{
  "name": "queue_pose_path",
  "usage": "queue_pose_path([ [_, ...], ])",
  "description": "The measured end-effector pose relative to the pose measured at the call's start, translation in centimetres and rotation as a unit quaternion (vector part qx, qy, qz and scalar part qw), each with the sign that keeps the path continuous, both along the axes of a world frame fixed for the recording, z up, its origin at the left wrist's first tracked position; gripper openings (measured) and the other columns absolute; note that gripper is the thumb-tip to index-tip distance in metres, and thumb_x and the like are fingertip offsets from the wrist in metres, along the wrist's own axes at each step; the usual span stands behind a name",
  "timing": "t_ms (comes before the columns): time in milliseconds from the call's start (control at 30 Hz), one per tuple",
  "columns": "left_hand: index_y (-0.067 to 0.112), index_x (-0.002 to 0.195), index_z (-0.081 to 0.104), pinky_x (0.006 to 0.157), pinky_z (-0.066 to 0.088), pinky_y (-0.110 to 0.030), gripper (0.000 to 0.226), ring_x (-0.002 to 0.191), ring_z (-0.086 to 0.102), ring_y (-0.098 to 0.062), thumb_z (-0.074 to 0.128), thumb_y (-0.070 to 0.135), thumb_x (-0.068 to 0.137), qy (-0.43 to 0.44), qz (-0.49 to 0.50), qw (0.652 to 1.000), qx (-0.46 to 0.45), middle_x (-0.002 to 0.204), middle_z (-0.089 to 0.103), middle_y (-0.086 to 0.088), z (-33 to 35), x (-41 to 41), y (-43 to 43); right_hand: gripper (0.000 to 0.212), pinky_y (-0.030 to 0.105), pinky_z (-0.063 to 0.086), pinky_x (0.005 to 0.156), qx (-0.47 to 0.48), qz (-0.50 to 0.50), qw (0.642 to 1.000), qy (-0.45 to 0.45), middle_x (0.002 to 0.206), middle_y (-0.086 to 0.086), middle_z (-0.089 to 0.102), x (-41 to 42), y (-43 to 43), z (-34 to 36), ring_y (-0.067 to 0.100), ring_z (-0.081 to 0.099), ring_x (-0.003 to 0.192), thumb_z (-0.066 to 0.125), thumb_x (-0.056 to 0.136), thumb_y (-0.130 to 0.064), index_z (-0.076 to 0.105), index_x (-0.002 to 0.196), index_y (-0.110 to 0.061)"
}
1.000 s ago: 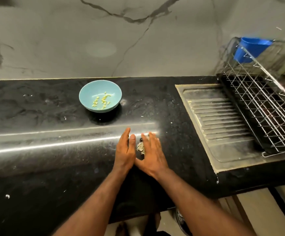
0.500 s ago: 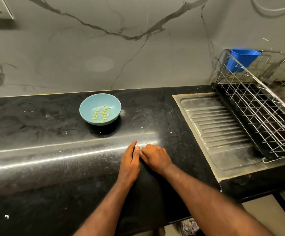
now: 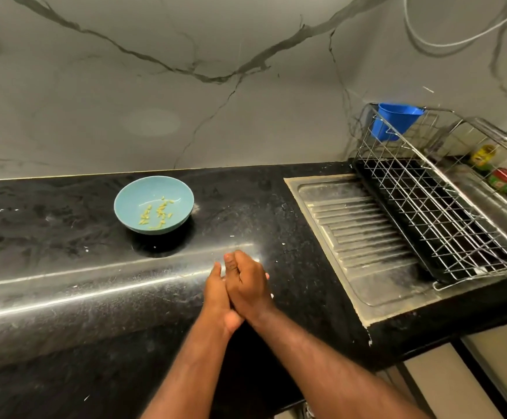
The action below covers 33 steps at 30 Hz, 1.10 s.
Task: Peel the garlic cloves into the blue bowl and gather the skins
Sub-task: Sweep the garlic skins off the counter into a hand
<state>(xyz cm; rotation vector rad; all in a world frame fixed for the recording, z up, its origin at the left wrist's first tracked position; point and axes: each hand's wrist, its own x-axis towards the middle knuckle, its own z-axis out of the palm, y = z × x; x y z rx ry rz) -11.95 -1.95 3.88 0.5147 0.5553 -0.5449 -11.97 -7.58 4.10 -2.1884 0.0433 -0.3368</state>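
Near the counter's (image 3: 306,267) front edge, the flat left hand (image 3: 216,291) is covered by the curled right hand (image 3: 247,285), probably to trap skins. What that grip holds cannot be told. Peeled cloves (image 3: 158,211) lie in the blue bowl (image 3: 131,195) toward the back edge.

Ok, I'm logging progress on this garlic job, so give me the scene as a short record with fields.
bowl: blue bowl upright on the black counter
contents: small yellowish peeled cloves
left hand: pressed against the right hand
right hand: laid over the left
skins: white scraps peek out beside the right hand; any others hidden
right side: wire dish rack on the drainboard
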Motion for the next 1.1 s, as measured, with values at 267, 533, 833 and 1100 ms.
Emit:
queue_pose_path([
  [267,0.0,0.059,0.069,0.062,0.06,-0.029,0.047,0.062,0.07,-0.022,0.033,0.006,0.088,-0.008,-0.011,0.999,-0.035,0.065,0.066,-0.015,1.8,1.0,1.5,0.02,0.036,0.038,0.071,-0.21,0.158,0.96,-0.092,0.073,0.007,0.06,0.1,-1.8,1.5,0.025,0.051,0.07,0.049,0.09,-0.028,0.059,0.083,-0.012],
  [533,-0.004,0.08,0.065,0.056,0.06,-0.029,0.032,0.058,0.069,-0.024,0.034,0.004,0.085,0.014,0.013,0.997,-0.069,0.067,0.066,-0.016,2.4,1.2,2.2,0.018,0.037,0.047,0.084,-0.174,0.188,0.959,-0.123,0.089,0.005,0.068,-0.3,-2.3,2.8,0.024,0.061,0.086,0.056,0.089,-0.022,0.067,0.087,-0.009],
  [833,0.009,0.067,0.052,0.048,0.053,-0.023,0.009,0.055,0.051,-0.014,0.047,0.003,0.071,0.073,0.132,0.984,-0.091,0.056,0.053,-0.004,1.0,1.2,6.5,0.057,0.03,0.008,0.123,-0.134,0.003,0.968,0.211,0.163,0.009,0.021,-3.0,-6.8,-2.7,0.02,0.013,0.152,0.036,0.106,-0.035,0.025,0.155,-0.008],
  [1100,0.008,0.067,0.053,0.05,0.054,-0.023,0.031,0.057,0.053,-0.014,0.041,0.009,0.096,0.066,0.157,0.981,-0.097,0.059,0.053,-0.005,1.7,0.3,8.3,0.079,0.032,-0.011,0.123,-0.242,0.178,0.937,0.178,0.166,0.005,-0.003,-3.1,0.5,-4.3,0.016,-0.011,0.153,0.027,0.101,-0.058,0.004,0.158,-0.009],
])
